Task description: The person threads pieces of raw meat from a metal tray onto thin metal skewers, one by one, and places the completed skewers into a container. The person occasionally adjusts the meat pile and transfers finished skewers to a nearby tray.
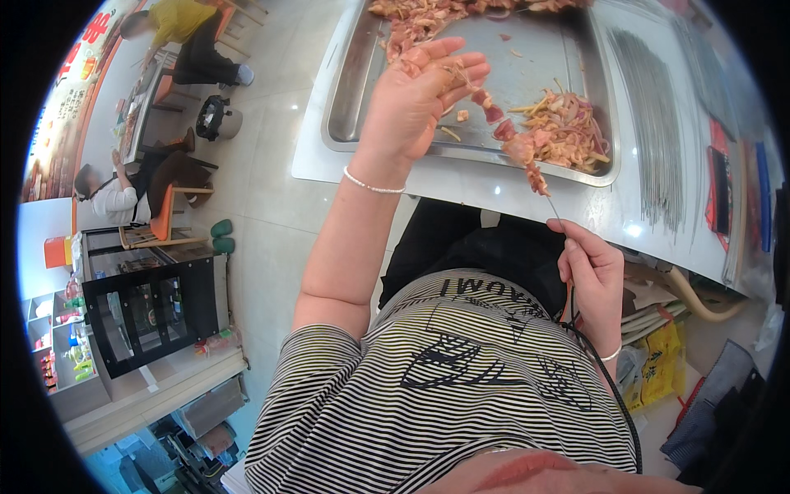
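Note:
My left hand (413,92) is over the near left part of a steel tray (345,92), palm turned up and fingers stretched. Its thumb and fingers are around a piece of raw meat (455,71) at the far end of a metal skewer (557,211). More meat seems to rest by the index finger. My right hand (592,265) pinches the bare near end of the skewer, just off the table edge. Several pieces of raw meat (505,130) are threaded along the skewer, which slants across the tray rim. Beneath it lies a heap of meat with sliced onion (571,129).
More raw meat (419,21) fills the tray's far side. Bare metal skewers (654,123) lie in a bundle on the white table (623,204), right of the tray. Off to the left, two people sit by another table, near a bin (219,117) and a glass-door fridge (154,309).

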`<state>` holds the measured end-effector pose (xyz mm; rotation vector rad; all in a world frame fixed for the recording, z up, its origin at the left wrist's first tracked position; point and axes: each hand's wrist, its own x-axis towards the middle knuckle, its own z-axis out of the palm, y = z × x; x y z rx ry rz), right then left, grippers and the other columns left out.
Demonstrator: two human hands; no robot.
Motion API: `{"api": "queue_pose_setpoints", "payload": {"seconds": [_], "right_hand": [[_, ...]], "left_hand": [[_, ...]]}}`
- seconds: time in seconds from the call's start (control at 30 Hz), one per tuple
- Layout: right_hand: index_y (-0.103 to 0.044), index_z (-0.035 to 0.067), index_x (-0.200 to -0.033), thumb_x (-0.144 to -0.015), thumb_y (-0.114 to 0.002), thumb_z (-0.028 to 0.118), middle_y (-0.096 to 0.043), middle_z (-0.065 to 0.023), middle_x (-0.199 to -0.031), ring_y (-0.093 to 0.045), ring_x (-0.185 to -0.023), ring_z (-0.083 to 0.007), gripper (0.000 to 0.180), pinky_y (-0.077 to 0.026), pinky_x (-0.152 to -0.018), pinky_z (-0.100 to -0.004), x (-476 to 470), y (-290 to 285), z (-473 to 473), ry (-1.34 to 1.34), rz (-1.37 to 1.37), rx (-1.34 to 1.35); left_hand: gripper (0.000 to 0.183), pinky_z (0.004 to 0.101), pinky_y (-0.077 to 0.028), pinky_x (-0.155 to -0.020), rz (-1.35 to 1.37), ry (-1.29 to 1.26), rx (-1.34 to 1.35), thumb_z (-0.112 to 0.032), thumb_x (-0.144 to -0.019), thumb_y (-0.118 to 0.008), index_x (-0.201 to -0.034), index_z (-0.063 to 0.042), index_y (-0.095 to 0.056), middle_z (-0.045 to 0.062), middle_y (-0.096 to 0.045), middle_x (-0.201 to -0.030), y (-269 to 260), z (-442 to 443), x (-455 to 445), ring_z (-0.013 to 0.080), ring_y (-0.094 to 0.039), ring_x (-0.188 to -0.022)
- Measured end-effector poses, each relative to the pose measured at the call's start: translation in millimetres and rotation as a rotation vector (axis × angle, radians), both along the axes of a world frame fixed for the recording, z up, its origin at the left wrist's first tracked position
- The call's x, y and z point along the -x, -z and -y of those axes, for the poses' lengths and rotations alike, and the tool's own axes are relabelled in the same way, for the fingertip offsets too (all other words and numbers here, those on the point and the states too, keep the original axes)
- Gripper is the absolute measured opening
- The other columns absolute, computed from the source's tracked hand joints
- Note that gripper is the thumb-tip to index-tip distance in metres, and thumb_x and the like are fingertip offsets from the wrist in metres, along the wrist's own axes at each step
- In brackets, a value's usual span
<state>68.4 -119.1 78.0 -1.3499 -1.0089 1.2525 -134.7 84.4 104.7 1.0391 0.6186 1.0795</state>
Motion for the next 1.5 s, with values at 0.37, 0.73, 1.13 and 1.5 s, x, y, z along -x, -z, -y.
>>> {"api": "queue_pose_setpoints", "payload": {"seconds": [0.37,0.73,1.13,1.5], "right_hand": [[-0.061,-0.005,-0.116,-0.092,-0.046,-0.002,-0.067,-0.0062,-0.1,-0.045,-0.057,-0.0031,0.028,-0.037,-0.051,-0.017,0.0,0.1,-1.1,-0.012,0.002,0.021],[-0.062,-0.004,-0.115,-0.093,-0.047,0.002,-0.05,0.003,-0.063,-0.041,-0.055,-0.0025,0.028,-0.029,-0.049,-0.0168,10.8,9.1,-0.4,0.045,-0.002,-0.039],[-0.061,-0.004,-0.116,-0.093,-0.046,0.004,-0.049,0.0031,-0.061,-0.039,-0.053,-0.0017,0.028,-0.025,-0.047,-0.0166,14.4,7.4,-1.7,0.014,-0.059,-0.039],[-0.061,-0.004,-0.115,-0.094,-0.044,0.002,-0.052,0.0024,-0.064,-0.04,-0.053,-0.0015,0.028,-0.028,-0.046,-0.0163,8.5,1.5,-4.2,0.056,-0.121,0.06]], "left_hand": [[0.031,0.035,-0.052,-0.089,-0.041,-0.077,-0.064,-0.004,-0.094,-0.047,-0.124,0.005,-0.047,0.022,-0.059,-0.116,-4.3,5.0,-2.9,0.0283,-0.062,-0.107],[0.038,0.0356,-0.049,-0.095,0.334,-0.101,0.217,-0.004,-0.094,-0.049,-0.131,0.001,-0.044,0.015,-0.056,-0.123,-2.5,14.8,-13.3,0.0273,-0.056,-0.116],[0.037,0.0379,-0.045,-0.101,0.241,0.092,0.186,-0.005,-0.095,-0.045,-0.131,0.004,-0.042,0.015,-0.055,-0.124,-4.5,22.5,-17.5,0.0288,-0.054,-0.117],[0.026,0.0284,-0.05,-0.083,-0.683,-0.567,-0.527,-0.015,-0.093,-0.055,-0.109,0.004,-0.061,0.011,-0.065,-0.103,1.7,-32.2,55.7,0.0189,-0.064,-0.09]]}}
